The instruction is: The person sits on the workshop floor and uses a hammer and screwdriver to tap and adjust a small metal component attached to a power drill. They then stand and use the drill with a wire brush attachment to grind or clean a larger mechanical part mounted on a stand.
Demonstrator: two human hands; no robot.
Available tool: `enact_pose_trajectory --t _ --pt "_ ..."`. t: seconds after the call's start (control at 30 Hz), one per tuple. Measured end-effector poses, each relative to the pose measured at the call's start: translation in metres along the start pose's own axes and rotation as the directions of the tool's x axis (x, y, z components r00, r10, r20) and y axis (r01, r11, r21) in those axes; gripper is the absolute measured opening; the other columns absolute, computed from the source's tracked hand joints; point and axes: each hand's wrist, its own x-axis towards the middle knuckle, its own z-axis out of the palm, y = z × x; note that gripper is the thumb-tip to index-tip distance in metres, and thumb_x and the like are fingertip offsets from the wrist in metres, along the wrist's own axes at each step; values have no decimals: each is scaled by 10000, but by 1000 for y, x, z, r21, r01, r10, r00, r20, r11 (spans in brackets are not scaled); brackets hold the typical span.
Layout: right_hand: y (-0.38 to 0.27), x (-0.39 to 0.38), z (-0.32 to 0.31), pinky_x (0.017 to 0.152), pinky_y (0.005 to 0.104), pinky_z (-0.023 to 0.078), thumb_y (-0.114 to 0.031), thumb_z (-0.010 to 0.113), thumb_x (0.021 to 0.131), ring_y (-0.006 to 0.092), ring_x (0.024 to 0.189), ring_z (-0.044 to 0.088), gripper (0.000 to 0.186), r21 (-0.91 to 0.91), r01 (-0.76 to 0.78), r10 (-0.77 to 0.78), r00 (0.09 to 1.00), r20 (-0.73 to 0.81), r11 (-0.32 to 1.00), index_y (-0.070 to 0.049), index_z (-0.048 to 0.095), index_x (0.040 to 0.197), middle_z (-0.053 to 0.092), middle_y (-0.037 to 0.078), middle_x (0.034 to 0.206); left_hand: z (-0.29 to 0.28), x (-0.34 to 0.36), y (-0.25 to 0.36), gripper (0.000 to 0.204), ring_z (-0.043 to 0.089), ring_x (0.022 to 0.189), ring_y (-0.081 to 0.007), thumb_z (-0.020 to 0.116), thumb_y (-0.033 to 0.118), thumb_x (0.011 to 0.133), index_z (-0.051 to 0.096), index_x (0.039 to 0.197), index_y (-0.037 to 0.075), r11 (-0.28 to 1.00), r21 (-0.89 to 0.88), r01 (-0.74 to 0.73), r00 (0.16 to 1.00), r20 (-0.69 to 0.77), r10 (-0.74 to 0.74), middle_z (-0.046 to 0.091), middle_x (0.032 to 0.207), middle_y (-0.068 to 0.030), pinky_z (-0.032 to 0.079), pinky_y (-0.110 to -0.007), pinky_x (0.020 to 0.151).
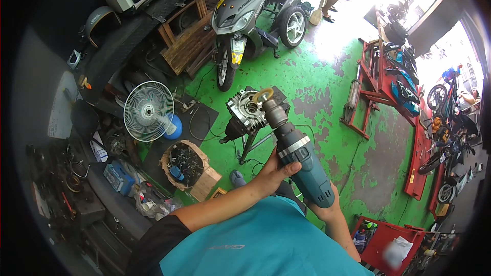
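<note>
A green-blue power drill (309, 174) is in both my hands, slanting up and to the left. My left hand (276, 173) is closed round its front part, just behind the pale collar, with the thumb on top. At the drill's rear, my right hand (328, 207) grips it from below; its fingers are mostly hidden. A round yellowish wheel, perhaps a brush (264, 95), is fitted in the drill chuck (275, 113). Beyond and under it sits a metal engine case (238, 108) with a round opening, on a stand (249, 146). I cannot tell whether the wheel touches the case.
To the left stand a fan (149, 111) and a cardboard box (199, 188) with dark small parts. A grey scooter (245, 13) is parked ahead. Red lift frames (371, 84) and a red cart (381, 255) are on the right. A cable (354, 158) crosses the green floor.
</note>
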Motion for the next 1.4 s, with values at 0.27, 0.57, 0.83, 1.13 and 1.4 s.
enact_pose_trajectory --t 0.27,0.57,0.83,1.13,1.4 --pt "16 47 -34 1024 392 503 -152 866 680 290 1159 674 841 25 264 -264 964 -15 964 43 470 1395 675 165 1260 26 50 17 893 463 1355 -234 797 461 904 301 1528 59 981 121 -152 988 -13 155 484 1426 -112 368 -423 1161" --pt "40 147 -109 1004 426 487 -207 802 826 329 1160 622 504 -215 303 -238 929 284 928 -56 659 1286 690 126 1221 48 129 -5 756 444 1379 -194 688 367 1008 263 1545 47 926 66 -371 904 -202 376 470 1492 -95 335 -380 1171" --pt "49 198 -167 911 405 531 -271 758 912 261 1026 673 507 -160 400 -325 875 359 902 -11 624 1326 710 104 1121 64 163 17 627 521 1331 -235 588 276 1071 253 1542 33 902 -5 -433 888 -176 425 538 1428 -149 406 -418 1133" --pt "45 188 -193 922 399 540 -242 761 873 262 1069 681 583 -66 266 -198 843 500 962 27 580 1358 711 148 1146 59 138 -14 634 571 1247 -222 584 307 1073 241 1535 40 929 99 -357 908 -198 370 555 1378 -124 459 -406 1073" --pt "42 316 -197 1025 405 497 -119 749 746 298 1185 652 566 -94 724 -382 464 799 683 -29 647 1295 682 151 1266 43 147 -7 827 272 1532 -295 526 404 1072 31 1649 78 904 91 -419 858 -285 426 207 1673 -136 333 -468 1201"
